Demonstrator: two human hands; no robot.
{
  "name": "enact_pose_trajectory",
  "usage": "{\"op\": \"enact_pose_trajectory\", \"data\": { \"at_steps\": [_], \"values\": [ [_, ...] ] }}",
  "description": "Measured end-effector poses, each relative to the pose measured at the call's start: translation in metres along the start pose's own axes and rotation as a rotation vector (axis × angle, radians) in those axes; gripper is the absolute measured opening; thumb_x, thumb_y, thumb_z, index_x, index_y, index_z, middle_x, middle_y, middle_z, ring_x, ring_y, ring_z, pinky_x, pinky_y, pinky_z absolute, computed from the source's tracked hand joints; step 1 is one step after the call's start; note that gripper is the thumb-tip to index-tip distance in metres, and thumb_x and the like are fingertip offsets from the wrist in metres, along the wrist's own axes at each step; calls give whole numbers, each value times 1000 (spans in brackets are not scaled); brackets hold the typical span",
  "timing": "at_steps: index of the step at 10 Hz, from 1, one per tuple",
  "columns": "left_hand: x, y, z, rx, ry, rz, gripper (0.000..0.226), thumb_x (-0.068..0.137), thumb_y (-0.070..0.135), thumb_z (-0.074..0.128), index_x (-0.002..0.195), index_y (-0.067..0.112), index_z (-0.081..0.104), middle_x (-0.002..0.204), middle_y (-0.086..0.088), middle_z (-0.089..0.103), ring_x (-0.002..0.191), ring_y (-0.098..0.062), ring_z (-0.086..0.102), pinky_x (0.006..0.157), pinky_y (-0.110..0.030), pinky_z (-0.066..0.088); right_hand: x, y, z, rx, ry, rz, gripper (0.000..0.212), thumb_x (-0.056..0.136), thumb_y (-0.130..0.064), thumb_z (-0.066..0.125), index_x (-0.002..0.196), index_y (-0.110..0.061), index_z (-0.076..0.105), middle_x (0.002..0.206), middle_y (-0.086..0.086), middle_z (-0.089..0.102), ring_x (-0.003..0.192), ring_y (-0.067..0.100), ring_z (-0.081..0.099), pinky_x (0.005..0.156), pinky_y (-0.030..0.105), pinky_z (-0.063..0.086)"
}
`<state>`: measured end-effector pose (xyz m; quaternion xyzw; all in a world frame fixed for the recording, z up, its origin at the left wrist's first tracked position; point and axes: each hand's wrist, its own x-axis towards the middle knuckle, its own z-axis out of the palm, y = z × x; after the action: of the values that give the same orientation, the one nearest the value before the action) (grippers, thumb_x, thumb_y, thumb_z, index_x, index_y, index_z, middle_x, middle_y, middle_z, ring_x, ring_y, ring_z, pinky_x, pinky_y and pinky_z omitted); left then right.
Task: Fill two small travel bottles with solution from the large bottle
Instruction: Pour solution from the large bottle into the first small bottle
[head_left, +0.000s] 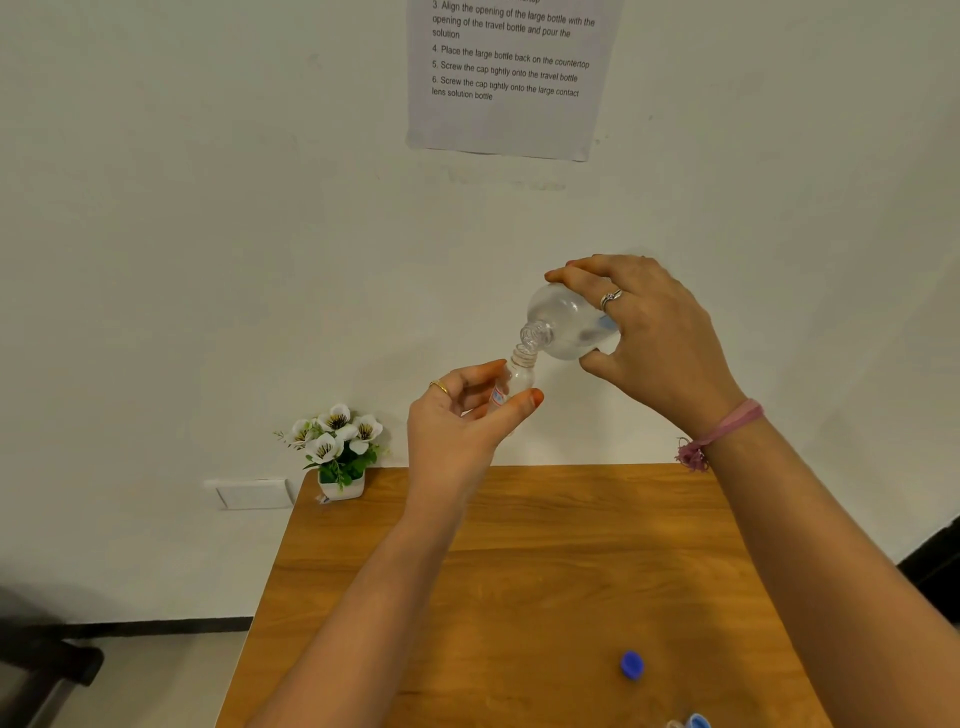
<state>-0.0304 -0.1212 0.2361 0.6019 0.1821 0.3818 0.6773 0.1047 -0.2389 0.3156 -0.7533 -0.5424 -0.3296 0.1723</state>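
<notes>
I hold both bottles up in the air above the far edge of the wooden table, in front of the white wall. My right hand is wrapped around the large bottle, fingers over its top side and thumb under it, and the bottle is tipped over to the left so its open neck points down and to the left. Clear liquid shows inside it. My left hand pinches the small travel bottle between thumb and fingers, holding it nearly upright with its open mouth just under the large bottle's neck; the two openings touch or nearly touch, and I cannot tell which. The travel bottle is clear with a small red and blue label on its side.

On the near part of the table, to the right, lies a blue cap. At the very near edge another blue object is cut off by the frame. A small white pot of white flowers stands on the far left corner of the table. A printed instruction sheet hangs on the wall above.
</notes>
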Motion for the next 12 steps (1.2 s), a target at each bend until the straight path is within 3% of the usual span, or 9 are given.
{"op": "enact_pose_trajectory", "data": {
  "at_steps": [12],
  "values": [
    [0, 0, -2, -22, 5, -19, 40, 64, 20, 89, 100, 22, 72, 94, 8, 76, 88, -5, 71, 72, -16, 55, 2, -1, -2, -15, 1, -7, 64, 67, -10, 76, 127, -20, 56, 122, 5, 60, 109, 28, 54, 84, 36, 46]
  ]
}}
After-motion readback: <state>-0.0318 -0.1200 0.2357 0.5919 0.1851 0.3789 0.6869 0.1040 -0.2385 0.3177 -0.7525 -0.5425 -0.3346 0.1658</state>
